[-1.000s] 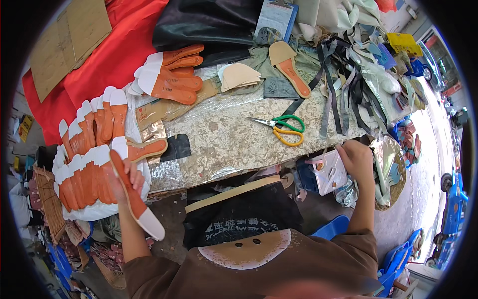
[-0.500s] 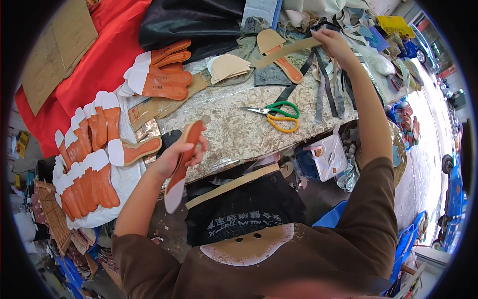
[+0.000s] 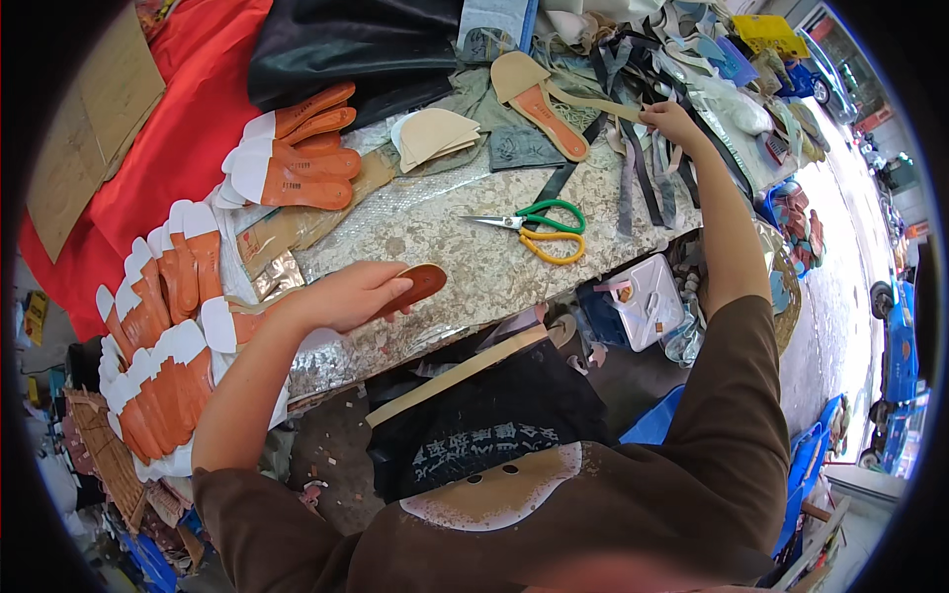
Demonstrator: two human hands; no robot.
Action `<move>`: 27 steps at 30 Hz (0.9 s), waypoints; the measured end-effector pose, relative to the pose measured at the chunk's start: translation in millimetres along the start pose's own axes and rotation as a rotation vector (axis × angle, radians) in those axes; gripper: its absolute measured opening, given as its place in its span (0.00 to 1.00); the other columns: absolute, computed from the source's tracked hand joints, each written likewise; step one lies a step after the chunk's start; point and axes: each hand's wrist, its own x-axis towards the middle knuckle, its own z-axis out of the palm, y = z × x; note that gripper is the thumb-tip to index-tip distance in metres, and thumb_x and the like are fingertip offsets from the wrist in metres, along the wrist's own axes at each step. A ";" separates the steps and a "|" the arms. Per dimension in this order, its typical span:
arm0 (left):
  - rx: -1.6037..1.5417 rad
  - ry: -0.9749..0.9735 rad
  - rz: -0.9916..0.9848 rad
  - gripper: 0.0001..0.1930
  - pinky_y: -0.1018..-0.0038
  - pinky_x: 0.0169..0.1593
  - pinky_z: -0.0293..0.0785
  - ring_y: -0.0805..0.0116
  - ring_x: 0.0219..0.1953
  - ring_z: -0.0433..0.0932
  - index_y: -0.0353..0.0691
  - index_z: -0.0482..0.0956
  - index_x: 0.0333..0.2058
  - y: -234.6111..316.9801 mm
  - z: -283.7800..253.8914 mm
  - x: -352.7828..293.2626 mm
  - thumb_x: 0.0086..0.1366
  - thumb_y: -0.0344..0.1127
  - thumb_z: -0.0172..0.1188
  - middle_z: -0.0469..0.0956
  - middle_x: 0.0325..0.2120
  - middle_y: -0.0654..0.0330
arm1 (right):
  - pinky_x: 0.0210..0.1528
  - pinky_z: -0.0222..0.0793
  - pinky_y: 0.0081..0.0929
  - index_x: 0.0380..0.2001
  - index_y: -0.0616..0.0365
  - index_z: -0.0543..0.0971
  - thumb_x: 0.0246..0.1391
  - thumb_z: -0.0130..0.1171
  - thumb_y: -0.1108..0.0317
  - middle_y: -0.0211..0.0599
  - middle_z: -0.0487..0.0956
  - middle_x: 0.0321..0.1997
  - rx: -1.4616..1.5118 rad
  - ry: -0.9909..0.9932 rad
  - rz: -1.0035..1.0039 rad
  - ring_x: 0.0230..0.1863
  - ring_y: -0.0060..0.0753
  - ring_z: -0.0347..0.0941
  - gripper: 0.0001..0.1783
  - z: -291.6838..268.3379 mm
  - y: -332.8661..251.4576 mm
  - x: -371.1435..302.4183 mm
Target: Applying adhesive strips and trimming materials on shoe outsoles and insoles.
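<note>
My left hand, over the table's near left part, is closed around an orange-brown shoe insole; its heel end sticks out past my fingers, while the hand and wrist cover much of the rest. Farther right, the fingers of my right hand pinch one end of a thin tan strip. That strip runs leftward to another insole with a beige toe piece, lying on the table. Between the hands lie scissors with one green and one yellow handle, blades spread. Several beige half-round pieces are stacked farther back.
White-toed insoles form rows at the left and a pile behind. Dark strips hang by my right hand. Black sheet material and red cloth cover the back left. A white plastic container sits below the table's near edge.
My left hand has swung the insole from nearly upright to a flatter position, heel pointing right. My right hand has moved down slightly, and the strip now hangs slack, no longer stretched straight.
</note>
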 end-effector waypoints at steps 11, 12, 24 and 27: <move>0.700 0.544 -0.028 0.25 0.54 0.39 0.75 0.46 0.36 0.80 0.37 0.83 0.32 -29.6 11.5 93.9 0.61 0.53 0.45 0.81 0.32 0.46 | 0.53 0.65 0.22 0.50 0.56 0.78 0.61 0.57 0.59 0.31 0.79 0.49 -0.071 0.083 -0.535 0.50 0.24 0.72 0.18 46.7 -78.4 -69.8; 0.759 0.519 -0.006 0.27 0.55 0.38 0.75 0.48 0.37 0.81 0.36 0.84 0.31 -35.1 11.9 101.5 0.60 0.55 0.44 0.81 0.32 0.46 | 0.54 0.65 0.22 0.51 0.57 0.77 0.62 0.56 0.61 0.31 0.79 0.48 -0.160 0.019 -0.632 0.51 0.23 0.72 0.18 46.6 -89.7 -86.3; 0.140 0.920 0.352 0.18 0.64 0.36 0.72 0.55 0.31 0.78 0.34 0.80 0.29 -42.9 89.4 -48.0 0.63 0.46 0.57 0.79 0.27 0.52 | 0.43 0.71 0.35 0.36 0.60 0.80 0.46 0.65 0.70 0.40 0.78 0.36 0.055 -0.633 -0.929 0.39 0.45 0.75 0.12 250.0 -173.0 -339.0; 0.132 0.658 -0.026 0.12 0.67 0.34 0.68 0.54 0.28 0.73 0.34 0.77 0.30 -99.9 128.0 -86.7 0.64 0.38 0.58 0.75 0.25 0.54 | 0.42 0.71 0.36 0.37 0.57 0.80 0.44 0.67 0.67 0.37 0.77 0.37 0.046 -0.484 -0.963 0.41 0.43 0.74 0.14 284.1 -177.8 -353.1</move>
